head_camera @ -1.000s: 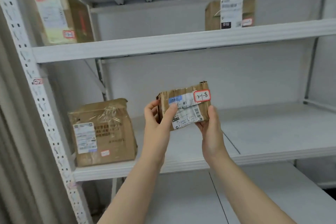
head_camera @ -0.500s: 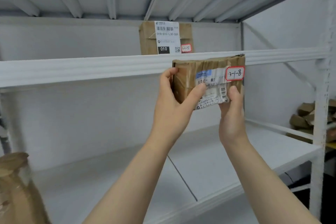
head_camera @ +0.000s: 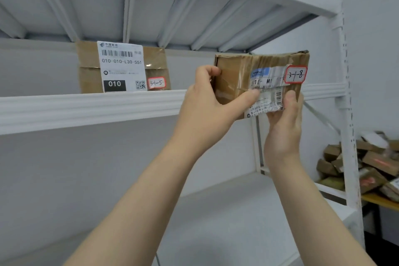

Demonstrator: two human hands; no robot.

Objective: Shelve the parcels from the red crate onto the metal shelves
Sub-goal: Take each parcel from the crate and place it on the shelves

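A taped parcel (head_camera: 237, 80) is gripped by left hand (head_camera: 207, 106) and right hand (head_camera: 282, 127); left of them, a shelved box (head_camera: 155, 65).

Seen from the head (single wide-angle view), facing forward and tilted upward, near the metal shelves (head_camera: 92, 110), showing the underside of the top shelf (head_camera: 194, 13).

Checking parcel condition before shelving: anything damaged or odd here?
On the held parcel, the shipping label is crumpled and peeling at its lower edge; the tape is wrinkled. Right of the shelf upright, other parcels lie in a jumbled heap.
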